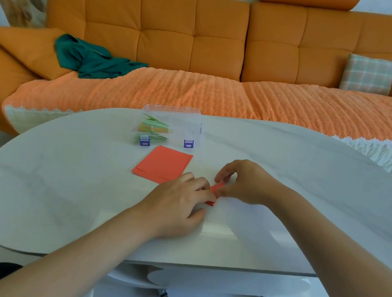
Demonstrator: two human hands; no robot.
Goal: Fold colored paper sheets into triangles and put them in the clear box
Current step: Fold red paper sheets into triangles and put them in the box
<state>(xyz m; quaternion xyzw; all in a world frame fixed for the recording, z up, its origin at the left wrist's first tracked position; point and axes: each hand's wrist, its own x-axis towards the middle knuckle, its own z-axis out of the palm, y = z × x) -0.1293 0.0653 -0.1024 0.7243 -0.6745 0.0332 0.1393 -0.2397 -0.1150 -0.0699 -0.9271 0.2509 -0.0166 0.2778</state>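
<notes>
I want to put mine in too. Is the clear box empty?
Not empty. Green and orange folded papers show through the clear box, in its left part.

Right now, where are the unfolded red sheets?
In the head view, the unfolded red sheets lie flat on the white table, slightly left of centre, in front of the clear box and just beyond the left hand pressing the folded red piece.

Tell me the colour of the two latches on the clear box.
Blue, with white tops; the latches on the clear box show best in the head view.
</notes>
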